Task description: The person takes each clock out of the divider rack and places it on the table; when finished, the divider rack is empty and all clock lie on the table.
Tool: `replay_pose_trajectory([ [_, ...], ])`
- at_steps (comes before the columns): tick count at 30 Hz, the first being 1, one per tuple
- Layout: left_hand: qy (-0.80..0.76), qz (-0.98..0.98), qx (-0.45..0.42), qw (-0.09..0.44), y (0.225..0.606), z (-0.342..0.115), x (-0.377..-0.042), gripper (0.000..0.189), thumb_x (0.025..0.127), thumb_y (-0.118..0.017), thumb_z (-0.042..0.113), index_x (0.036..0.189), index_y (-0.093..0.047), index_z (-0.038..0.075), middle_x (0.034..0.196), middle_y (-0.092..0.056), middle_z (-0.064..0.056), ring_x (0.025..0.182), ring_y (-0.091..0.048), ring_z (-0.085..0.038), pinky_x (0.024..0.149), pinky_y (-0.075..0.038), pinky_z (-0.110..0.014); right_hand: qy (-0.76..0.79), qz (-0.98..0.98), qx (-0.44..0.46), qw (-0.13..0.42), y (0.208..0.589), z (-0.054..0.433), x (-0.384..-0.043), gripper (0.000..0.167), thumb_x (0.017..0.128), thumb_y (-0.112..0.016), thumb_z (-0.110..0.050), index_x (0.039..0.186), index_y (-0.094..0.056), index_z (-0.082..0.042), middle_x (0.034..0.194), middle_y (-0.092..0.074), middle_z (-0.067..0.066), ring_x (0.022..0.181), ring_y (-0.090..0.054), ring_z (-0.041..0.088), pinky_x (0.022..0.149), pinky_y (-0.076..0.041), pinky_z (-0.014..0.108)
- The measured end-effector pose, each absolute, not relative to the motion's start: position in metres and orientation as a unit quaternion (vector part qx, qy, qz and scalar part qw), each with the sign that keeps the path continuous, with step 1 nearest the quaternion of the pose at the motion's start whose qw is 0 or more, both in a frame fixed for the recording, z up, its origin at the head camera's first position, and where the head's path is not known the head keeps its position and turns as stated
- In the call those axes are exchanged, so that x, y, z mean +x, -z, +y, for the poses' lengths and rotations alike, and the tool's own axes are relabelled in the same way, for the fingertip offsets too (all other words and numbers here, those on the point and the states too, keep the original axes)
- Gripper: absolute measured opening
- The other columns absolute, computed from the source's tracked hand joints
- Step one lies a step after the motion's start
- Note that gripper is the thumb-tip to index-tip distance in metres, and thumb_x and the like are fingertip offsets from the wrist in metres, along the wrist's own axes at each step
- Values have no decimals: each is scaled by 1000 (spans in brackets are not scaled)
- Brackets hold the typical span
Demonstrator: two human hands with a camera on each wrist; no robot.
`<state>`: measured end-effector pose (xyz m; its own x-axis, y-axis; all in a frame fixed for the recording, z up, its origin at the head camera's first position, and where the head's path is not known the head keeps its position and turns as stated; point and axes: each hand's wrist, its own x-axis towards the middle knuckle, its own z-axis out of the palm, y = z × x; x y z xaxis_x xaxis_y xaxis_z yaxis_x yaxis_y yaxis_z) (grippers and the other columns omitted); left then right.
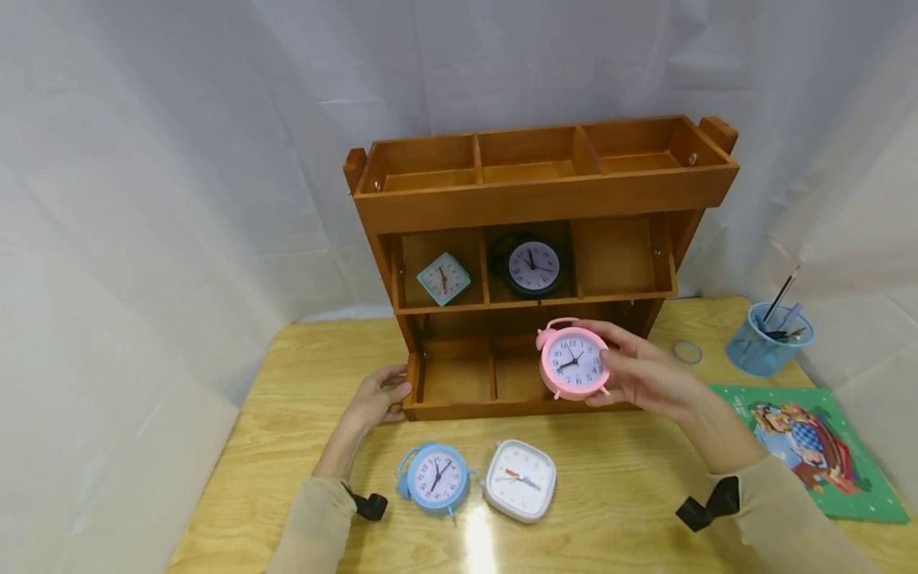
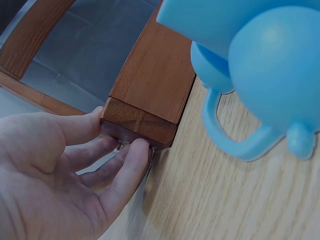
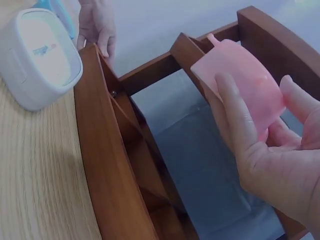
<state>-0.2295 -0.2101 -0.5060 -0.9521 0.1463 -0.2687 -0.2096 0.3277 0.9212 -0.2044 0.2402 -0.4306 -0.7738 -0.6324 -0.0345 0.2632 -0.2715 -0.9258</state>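
In my right hand (image 1: 641, 371) is a pink alarm clock (image 1: 574, 363), gripped by its side with the face turned toward me. It hangs in front of the lowest tier of the brown wooden shelf (image 1: 459, 411), overlapping that tier in the head view. My left hand (image 1: 378, 396) holds the shelf's lower left corner; the left wrist view shows thumb and fingers around the wooden end (image 2: 137, 122). A blue alarm clock (image 1: 436, 477) and a white rounded-square clock (image 1: 519, 481) stand on the table before the shelf.
On the middle tier sit a mint-green square clock (image 1: 444, 279) at left and a black clock (image 1: 532, 265) at centre. To the right are a blue pen cup (image 1: 763, 351), a grey ring (image 1: 688, 351) and a green picture book (image 1: 817, 450). White sheeting (image 1: 215, 143) hangs around the table.
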Motion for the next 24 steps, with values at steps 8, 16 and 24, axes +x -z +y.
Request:
replay_pose_trajectory([
  [8,-579,801,-17,153,508,-211,-231,53,109,-56,12,159,-41,0,155,-46,-31,124,-63,-33,84,-66,-37,688,636,-215,274,431,255,-184,47,113,-42,-10,159,-42,-20,137,-59,1,95,-70,14,74,-66,31],
  [16,-583,797,-16,158,506,-209,-229,53,110,-55,12,159,-39,-1,157,-44,-32,131,-58,-41,86,-66,-39,594,690,-222,349,469,287,-165,48,113,-44,-12,161,-38,-9,136,-59,1,94,-69,15,71,-65,32],
  [24,-583,798,-19,153,507,-210,-230,53,109,-56,11,159,-41,-1,155,-46,-31,125,-61,-34,82,-66,-35,584,678,-212,392,505,284,-158,51,112,-47,-16,161,-38,-9,146,-52,7,97,-66,12,73,-61,25],
])
